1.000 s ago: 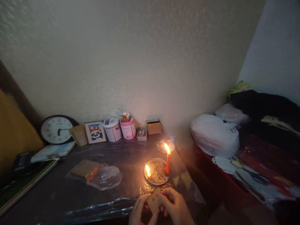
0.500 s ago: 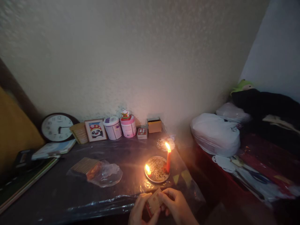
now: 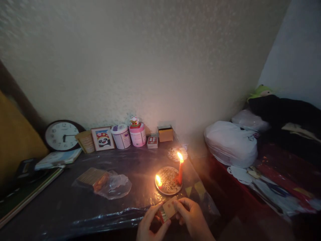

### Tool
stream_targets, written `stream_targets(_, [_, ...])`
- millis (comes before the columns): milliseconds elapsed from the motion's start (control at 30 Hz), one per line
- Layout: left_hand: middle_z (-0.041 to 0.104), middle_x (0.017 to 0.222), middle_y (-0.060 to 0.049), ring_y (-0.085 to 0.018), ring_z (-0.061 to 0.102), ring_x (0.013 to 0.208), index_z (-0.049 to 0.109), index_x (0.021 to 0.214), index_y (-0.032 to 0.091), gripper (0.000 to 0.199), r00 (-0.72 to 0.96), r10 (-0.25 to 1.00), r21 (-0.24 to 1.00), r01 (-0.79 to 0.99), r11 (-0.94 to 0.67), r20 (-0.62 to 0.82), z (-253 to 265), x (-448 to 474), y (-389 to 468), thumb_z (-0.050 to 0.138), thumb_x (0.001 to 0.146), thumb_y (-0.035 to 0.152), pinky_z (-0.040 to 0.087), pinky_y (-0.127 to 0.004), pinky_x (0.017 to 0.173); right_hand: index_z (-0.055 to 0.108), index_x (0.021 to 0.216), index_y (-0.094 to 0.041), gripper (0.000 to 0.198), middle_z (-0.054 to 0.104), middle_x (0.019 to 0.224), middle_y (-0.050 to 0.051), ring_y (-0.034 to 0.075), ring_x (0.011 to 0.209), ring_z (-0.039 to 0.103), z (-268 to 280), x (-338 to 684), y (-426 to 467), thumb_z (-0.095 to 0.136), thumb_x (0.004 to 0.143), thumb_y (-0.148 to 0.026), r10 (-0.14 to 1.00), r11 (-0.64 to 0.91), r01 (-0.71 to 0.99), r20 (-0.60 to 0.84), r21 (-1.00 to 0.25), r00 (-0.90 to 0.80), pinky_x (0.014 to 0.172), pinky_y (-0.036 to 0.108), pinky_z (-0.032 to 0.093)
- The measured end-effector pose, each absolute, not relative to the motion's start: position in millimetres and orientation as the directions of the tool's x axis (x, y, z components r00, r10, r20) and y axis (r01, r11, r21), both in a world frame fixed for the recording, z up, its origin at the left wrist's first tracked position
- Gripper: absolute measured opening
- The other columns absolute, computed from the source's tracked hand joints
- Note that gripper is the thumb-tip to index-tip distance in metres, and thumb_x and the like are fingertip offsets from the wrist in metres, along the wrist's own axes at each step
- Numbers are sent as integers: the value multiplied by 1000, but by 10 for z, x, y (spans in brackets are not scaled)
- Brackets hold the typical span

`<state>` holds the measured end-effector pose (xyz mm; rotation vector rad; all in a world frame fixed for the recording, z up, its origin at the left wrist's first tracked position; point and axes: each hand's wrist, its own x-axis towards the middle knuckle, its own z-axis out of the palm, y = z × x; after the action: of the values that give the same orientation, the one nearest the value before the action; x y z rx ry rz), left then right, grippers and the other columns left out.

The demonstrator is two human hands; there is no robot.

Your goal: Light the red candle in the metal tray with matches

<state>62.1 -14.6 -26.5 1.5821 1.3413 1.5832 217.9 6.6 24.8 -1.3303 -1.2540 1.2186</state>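
Both hands are raised at the near edge of the surface, just in front of the candle plate. The left hand and right hand face each other, fingers clamped on a partly opened matchbox, tilted between them, its drawer exposed leftward.

A glossy, wrinkled plastic sheet covers the dark tabletop and catches the flame light. The matchbox looks like matt cardboard (its printed face dull), the candle smooth red wax, its dish shiny, and the wall rough and matt.
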Motion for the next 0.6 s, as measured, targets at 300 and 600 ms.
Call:
stream_targets(300, [76, 94, -10, -27, 70, 88, 63, 108, 18, 52, -230, 956, 974, -99, -206, 179, -166, 727, -165, 72, 67, 49, 54, -33, 78, 50, 82, -17, 37, 54, 45, -6, 10, 42, 49, 120, 2103, 60, 65, 71, -49, 992, -124, -58, -125, -991, 8, 42, 21, 37])
stream_targets(600, [75, 87, -9, -29, 69, 89, 52, 115, 16, 52, -265, 956, 987, -68, -147, 124, -203, 762, -168, 67, 70, 39, 55, -36, 74, 52, 92, -17, 22, 64, 61, -1, 17, 57, 63, 154, 2141, -15, 54, 80, -36, 998, -13, 226, -28, -974, -62, 57, 26, 48])
